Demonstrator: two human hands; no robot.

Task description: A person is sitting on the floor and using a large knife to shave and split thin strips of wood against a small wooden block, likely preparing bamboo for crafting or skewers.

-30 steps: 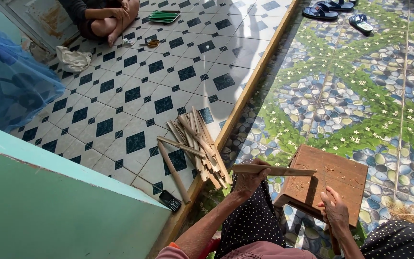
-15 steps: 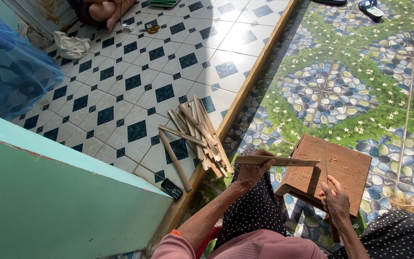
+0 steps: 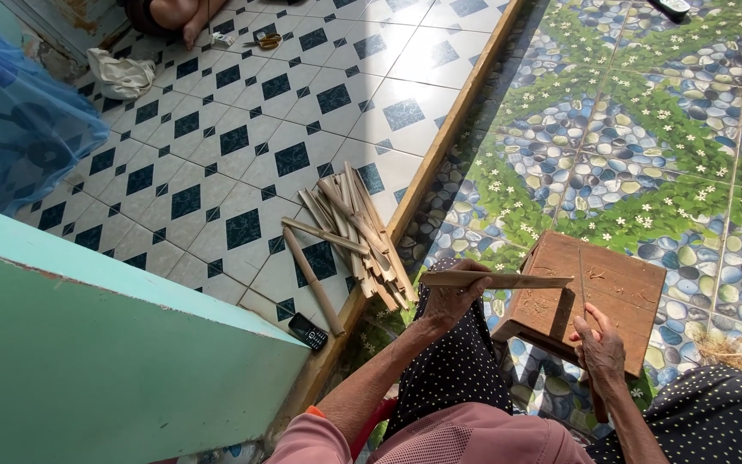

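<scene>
Head view, left hand: the left hand [image 3: 450,296] has its fingers [image 3: 465,273] clamped on one end of a long flat pale bamboo strip [image 3: 495,280], held level so its free end reaches over the block.
Head view, right hand: the right hand [image 3: 599,348] has its fingers closed on a thin dark blade-like tool [image 3: 583,273], stood upright against the strip, seemingly to shave it; the tool is too thin to make out in detail.
Head view, support: a small square brown wooden block [image 3: 611,288] sits on the pebble-patterned tiled floor [image 3: 646,155], under the strip.
Head view, surroundings: a bundle of split bamboo sticks [image 3: 358,232] lies within reach on the raised white-and-blue checked tile step [image 3: 242,137], with a small black phone [image 3: 308,331] near them.
</scene>
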